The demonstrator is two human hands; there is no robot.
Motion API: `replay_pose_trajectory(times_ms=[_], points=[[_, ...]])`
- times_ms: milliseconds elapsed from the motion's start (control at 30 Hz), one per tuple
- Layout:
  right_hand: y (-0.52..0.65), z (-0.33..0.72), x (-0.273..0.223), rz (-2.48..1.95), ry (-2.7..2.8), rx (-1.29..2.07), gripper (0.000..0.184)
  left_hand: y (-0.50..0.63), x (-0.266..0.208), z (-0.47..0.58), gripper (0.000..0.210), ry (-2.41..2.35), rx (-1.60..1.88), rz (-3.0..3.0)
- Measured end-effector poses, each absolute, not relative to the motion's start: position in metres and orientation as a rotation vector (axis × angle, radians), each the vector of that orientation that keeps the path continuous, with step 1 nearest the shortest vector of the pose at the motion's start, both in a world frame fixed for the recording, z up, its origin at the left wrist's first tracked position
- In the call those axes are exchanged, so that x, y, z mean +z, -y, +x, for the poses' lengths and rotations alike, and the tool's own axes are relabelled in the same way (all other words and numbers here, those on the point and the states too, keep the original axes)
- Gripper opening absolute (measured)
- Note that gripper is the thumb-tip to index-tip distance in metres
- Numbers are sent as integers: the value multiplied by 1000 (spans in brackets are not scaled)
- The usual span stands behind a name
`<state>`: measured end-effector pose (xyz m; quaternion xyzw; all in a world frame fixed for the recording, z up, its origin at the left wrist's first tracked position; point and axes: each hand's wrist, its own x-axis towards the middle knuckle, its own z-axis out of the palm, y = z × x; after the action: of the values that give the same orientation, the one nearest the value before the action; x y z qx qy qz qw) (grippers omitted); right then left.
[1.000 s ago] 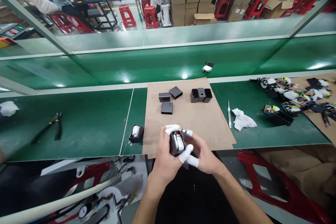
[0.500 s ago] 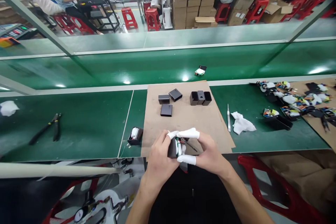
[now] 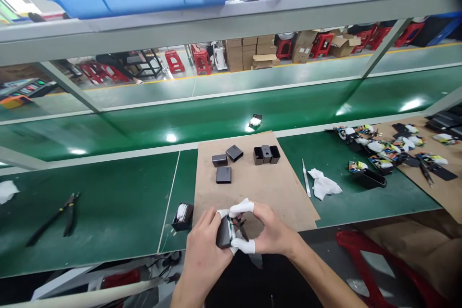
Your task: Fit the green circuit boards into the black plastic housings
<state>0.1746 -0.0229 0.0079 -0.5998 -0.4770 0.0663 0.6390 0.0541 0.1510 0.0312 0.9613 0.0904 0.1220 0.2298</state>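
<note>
partly hidden on its left side behind the left hand (image 3: 205, 240): a black case (image 3: 224, 234), with its mouth toward the right. exposes only a narrow strip of white-and-green inner assembly (image 3: 231, 227) in the mouth, masked at both ends by white finger covers (image 3: 242, 208). leaves red wires and a dark end piece (image 3: 242, 229) in shadow between right thumb and index finger, too small to separate. cut off by the left edge: a white cloth (image 3: 7, 191). hard to tell apart at right: a cluster of circuit units (image 3: 375, 147), overlapping one another.

held above the near part of the cardboard sheet (image 3: 252, 192); impossible to confirm contact with it. clasps the case from the left with the left hand, fingers to the far side, thumb to the near side. pinches across the mouth with thumb and index finger of the right hand (image 3: 272, 233); impossible to tell rim from inner assembly under the fingertips. set just left of the sheet: a filled case (image 3: 183, 216) with prongs toward the near side. located beyond the grip, on the sheet: dark housings (image 3: 223, 174).

bears white labels, too small to read: a far carton (image 3: 304, 48).
</note>
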Motion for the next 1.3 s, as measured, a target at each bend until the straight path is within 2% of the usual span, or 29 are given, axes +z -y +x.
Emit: replay_pose_trajectory(times_ms=[200, 433, 667, 767, 867, 1067, 1167, 1300], points=[[10, 185, -14, -1343, 992, 283, 70, -151, 27, 56, 30, -294, 259, 2463], [-5, 209, -19, -1378, 995, 514, 80, -161, 4, 68, 34, -440, 281, 2361], [-45, 214, -21, -1156, 794, 823, 70, -188, -14, 62, 30, -517, 422, 2323], [-52, 212, -25, -1153, 797, 840, 67, -191, -20, 57, 31, -499, 454, 2306], [-45, 218, -27, -1191, 836, 773, 56, -189, -29, 56, 31, -482, 468, 2294], [-28, 233, -30, -1298, 856, 661, 51, -182, -44, 63, 62, -423, 605, 2396], [-22, 228, -28, -1385, 824, 685, 49, -180, -46, 68, 50, -275, 649, 2431], [-29, 260, 3, -1595, 1037, 562, 60, -179, -43, 71, 32, -240, 760, 2220]])
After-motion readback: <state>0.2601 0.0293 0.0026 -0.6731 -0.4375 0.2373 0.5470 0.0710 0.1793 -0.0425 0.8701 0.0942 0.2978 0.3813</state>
